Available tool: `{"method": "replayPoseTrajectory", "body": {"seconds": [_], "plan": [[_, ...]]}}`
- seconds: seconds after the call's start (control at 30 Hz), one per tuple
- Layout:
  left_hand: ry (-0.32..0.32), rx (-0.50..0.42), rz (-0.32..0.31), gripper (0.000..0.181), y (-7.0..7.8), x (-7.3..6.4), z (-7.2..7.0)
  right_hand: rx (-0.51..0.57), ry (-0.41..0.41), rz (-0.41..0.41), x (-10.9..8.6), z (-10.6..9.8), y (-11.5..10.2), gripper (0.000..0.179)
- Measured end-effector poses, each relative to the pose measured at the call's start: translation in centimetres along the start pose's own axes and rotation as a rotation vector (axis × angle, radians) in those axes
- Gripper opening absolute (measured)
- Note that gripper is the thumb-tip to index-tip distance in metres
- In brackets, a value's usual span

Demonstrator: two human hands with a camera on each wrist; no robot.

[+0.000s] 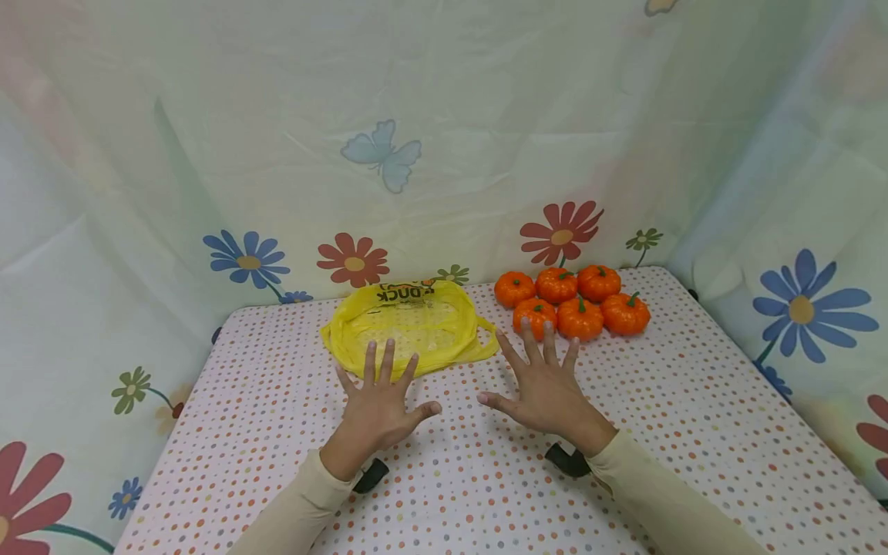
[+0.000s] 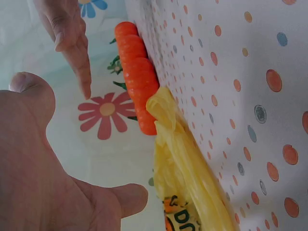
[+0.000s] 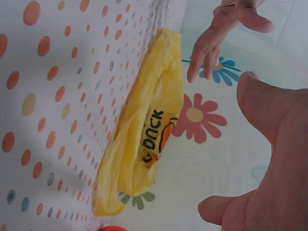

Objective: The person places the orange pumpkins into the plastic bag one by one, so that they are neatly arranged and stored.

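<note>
My left hand (image 1: pixel 378 412) is spread in the air over the dotted table, its fingertips overlapping the near edge of a yellow plastic bag (image 1: pixel 340 339) in the head view. The bag lies with its mouth wide and black lettering on its far side; a handle loop points right. To the right, my right hand (image 1: pixel 548 393) hovers with fingers spread, nearest to several small orange pumpkins (image 1: pixel 580 319) with green stems. Both palms are bare of any object. In the left wrist view the pumpkins (image 2: pixel 137 72) line up behind the bag (image 2: pixel 187 163).
A dotted cloth covers the table (image 1: pixel 444 493). Pale curtains with printed flowers and butterflies (image 1: pixel 388 154) hang behind it and at both sides. The pumpkins stand in two rows near the table's back right corner. Dark straps (image 1: pixel 569 461) sit at the wrists.
</note>
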State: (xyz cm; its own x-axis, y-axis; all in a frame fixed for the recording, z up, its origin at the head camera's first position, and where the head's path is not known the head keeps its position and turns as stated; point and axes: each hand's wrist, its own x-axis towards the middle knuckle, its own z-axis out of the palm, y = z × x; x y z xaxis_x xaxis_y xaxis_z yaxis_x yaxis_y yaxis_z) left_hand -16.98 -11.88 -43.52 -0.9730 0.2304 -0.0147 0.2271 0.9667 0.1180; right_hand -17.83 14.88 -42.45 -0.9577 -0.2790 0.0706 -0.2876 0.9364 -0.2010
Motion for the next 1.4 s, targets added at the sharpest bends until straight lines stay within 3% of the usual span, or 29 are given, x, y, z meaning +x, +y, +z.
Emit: {"method": "replayPoseTrajectory", "body": {"seconds": [0.27,0.33,0.43,0.53,0.6,0.67,0.73,0.8,0.83,0.9,0.97,1.13,1.23,1.4], "plan": [[0.013,-0.001,0.031,0.086,-0.2,0.3,-0.1,0.030,-0.028,-0.005,-0.6,0.5,-0.2,0.097],[0.038,-0.051,0.045,0.081,-0.7,0.7,-0.5,0.054,-0.031,-0.005,-0.8,0.7,-0.1,0.095],[0.138,-0.284,0.018,0.063,-2.8,1.9,-1.5,0.120,-0.044,0.000,-0.9,1.1,0.3,0.087],[0.360,-0.610,-0.064,0.040,-6.6,3.9,-2.0,0.212,-0.047,0.016,-0.7,1.4,0.9,0.072],[0.523,-0.820,-0.118,0.033,-9.8,5.5,-1.5,0.262,-0.035,0.025,-0.4,1.6,1.2,0.060],[0.610,-1.022,-0.157,0.031,-12.7,6.8,-0.6,0.308,-0.006,0.033,0.0,1.8,1.6,0.049],[0.610,-1.228,-0.179,0.032,-14.9,7.6,0.5,0.361,0.023,0.038,0.4,2.0,2.1,0.041],[0.547,-1.373,-0.202,0.036,-16.1,8.2,1.6,0.418,0.075,0.046,0.8,2.3,2.9,0.035],[0.504,-1.399,-0.223,0.038,-16.5,8.4,2.1,0.449,0.101,0.046,1.1,2.4,3.4,0.033],[0.429,-1.385,-0.252,0.038,-16.7,8.9,2.7,0.522,0.158,0.049,1.6,2.5,4.5,0.032],[0.379,-1.299,-0.269,0.036,-16.6,9.3,3.2,0.595,0.204,0.060,2.1,2.6,5.6,0.033],[0.358,-1.087,-0.307,0.031,-16.5,9.7,3.5,0.706,0.251,0.094,3.6,2.2,7.6,0.042],[0.323,-0.995,-0.321,0.030,-16.6,9.6,3.5,0.683,0.238,0.115,4.5,1.8,8.2,0.054],[0.274,-0.908,-0.285,0.033,-16.9,9.6,4.2,0.556,0.198,0.179,5.7,1.3,8.7,0.070]]}}
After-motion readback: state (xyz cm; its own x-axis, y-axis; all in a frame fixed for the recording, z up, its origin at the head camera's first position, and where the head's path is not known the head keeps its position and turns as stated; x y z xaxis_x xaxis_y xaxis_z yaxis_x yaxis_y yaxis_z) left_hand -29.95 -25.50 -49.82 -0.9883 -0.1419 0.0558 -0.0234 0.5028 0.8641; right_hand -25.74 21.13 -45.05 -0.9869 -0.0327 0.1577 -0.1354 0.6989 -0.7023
